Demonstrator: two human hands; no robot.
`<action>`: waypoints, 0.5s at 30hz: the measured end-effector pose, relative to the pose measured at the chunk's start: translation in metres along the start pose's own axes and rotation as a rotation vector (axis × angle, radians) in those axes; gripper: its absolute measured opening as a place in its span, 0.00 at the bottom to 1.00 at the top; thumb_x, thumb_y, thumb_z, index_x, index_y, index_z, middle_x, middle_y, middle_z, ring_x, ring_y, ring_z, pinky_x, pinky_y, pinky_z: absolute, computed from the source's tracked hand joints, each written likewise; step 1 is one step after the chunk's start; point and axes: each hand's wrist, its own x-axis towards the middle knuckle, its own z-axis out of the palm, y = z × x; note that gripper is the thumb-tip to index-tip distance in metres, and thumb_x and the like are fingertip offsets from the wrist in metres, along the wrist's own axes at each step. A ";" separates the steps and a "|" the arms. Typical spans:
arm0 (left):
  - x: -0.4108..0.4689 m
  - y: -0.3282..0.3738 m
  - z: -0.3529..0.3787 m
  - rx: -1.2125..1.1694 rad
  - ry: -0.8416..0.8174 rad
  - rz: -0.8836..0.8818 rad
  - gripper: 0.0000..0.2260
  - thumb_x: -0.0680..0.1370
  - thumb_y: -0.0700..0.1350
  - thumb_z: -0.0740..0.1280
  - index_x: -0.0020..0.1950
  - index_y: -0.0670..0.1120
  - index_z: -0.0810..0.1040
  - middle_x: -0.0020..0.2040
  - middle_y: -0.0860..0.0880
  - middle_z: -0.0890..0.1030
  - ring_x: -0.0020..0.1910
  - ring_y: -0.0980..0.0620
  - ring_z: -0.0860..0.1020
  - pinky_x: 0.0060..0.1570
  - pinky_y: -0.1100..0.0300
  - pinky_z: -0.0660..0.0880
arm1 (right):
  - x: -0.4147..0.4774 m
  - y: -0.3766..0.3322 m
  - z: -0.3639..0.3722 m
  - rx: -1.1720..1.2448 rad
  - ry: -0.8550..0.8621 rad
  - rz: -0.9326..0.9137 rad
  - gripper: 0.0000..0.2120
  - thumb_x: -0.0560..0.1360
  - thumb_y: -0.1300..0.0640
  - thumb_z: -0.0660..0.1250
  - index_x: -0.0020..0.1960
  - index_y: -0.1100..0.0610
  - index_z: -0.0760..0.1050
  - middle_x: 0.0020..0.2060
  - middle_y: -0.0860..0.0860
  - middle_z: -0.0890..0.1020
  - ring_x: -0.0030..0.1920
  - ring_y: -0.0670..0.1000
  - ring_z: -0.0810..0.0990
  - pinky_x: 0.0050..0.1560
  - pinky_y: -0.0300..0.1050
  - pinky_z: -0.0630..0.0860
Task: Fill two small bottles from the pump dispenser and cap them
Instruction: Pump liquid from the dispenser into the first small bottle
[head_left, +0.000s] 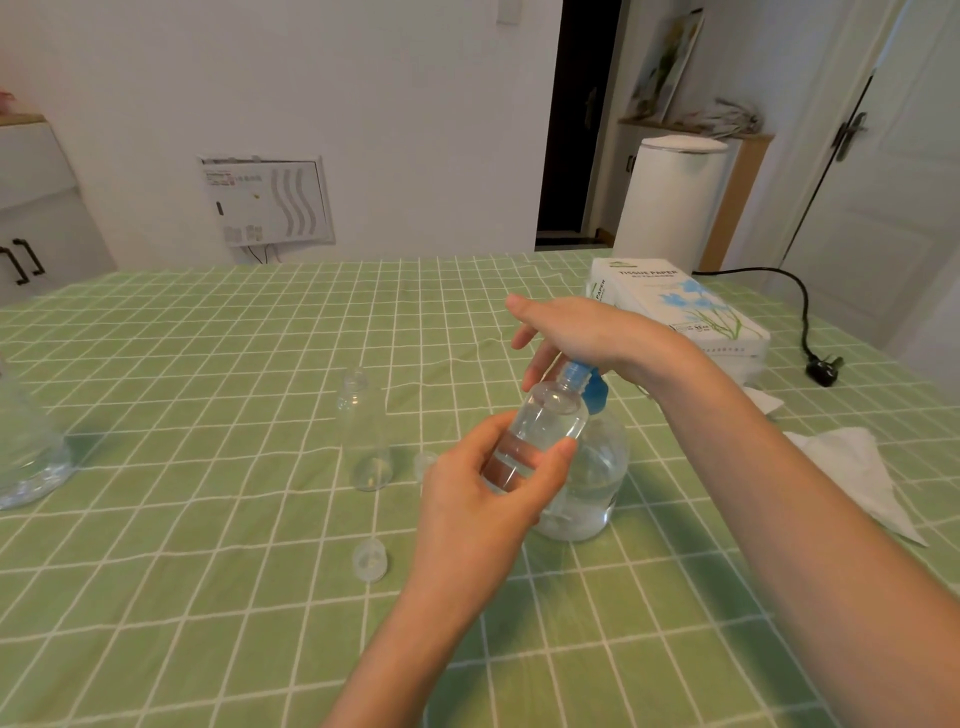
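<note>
My left hand (488, 483) grips a small clear bottle (540, 426), tilted, with its mouth up against the blue nozzle of the pump dispenser (587, 478). The small bottle holds some clear liquid. My right hand (576, 332) presses flat on the blue pump head, fingers straight and pointing left. A second small clear bottle (363, 431) stands upright and uncapped to the left. One clear cap (370, 558) lies on the cloth in front of it. Another cap (425, 462) lies just left of my left hand.
A green checked cloth (208, 597) covers the table. A tissue paper pack (680, 312) sits at the far right, with loose white tissues (852, 467) nearer. A black plug and cable (823, 369) lie at the right edge. A large clear bottle (26, 447) stands at the left edge.
</note>
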 end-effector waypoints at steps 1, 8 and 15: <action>0.000 0.000 0.000 -0.001 0.000 0.000 0.07 0.70 0.53 0.71 0.47 0.62 0.79 0.34 0.54 0.81 0.38 0.47 0.80 0.38 0.50 0.80 | 0.000 0.000 0.000 0.000 -0.004 0.001 0.29 0.79 0.36 0.46 0.59 0.55 0.76 0.51 0.55 0.82 0.56 0.56 0.78 0.52 0.52 0.70; -0.001 0.000 -0.001 0.009 -0.003 -0.012 0.07 0.70 0.54 0.71 0.47 0.62 0.79 0.35 0.53 0.81 0.38 0.47 0.80 0.39 0.47 0.80 | 0.000 0.004 0.005 0.026 -0.012 -0.028 0.29 0.80 0.37 0.47 0.56 0.55 0.78 0.47 0.54 0.84 0.54 0.54 0.79 0.53 0.49 0.68; -0.001 -0.003 0.000 0.022 0.018 0.002 0.08 0.70 0.53 0.71 0.48 0.58 0.80 0.35 0.54 0.81 0.34 0.53 0.78 0.36 0.54 0.79 | -0.003 0.003 0.005 0.056 -0.017 -0.031 0.29 0.80 0.38 0.47 0.56 0.56 0.78 0.46 0.55 0.84 0.55 0.54 0.79 0.52 0.48 0.67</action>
